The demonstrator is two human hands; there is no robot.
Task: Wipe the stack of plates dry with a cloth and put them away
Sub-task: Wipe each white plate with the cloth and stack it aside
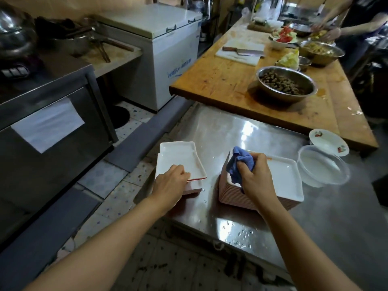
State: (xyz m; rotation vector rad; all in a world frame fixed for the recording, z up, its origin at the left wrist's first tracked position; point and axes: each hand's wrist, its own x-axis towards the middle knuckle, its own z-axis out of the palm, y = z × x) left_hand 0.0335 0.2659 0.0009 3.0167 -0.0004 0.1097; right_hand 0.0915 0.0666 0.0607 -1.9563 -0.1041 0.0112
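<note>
1. Landmark: the shiny stainless-steel worktable [241, 131], wet with scattered droplets. At its left edge sits a short stack of white rectangular plates with red rims [178, 160].
2. The left hand [170, 183] pinches the near rim of the top plate of that short stack, thumb on top and fingers curled under the edge. It looks like a wiped plate being set down; lowering it square onto the plates beneath would keep the stack from slipping toward the table's edge.
3. That top plate's long axis runs away from the person, slightly skewed against the plates below; its hollow faces up.
4. Further right, near the worktable's middle, stands the taller stack of like white rectangular plates [283, 179], presumably still to be dried. Their long axis lies roughly across the table, hollow up.
5. The right hand [255, 175] is clenched around a crumpled blue cloth [239, 164] above that tall stack's left end. A fresh, drier fold would likely suit the next plate.
6. At the worktable's right side sit a clear round plastic tub [323, 166] and a flowered white bowl [328, 141].
</note>
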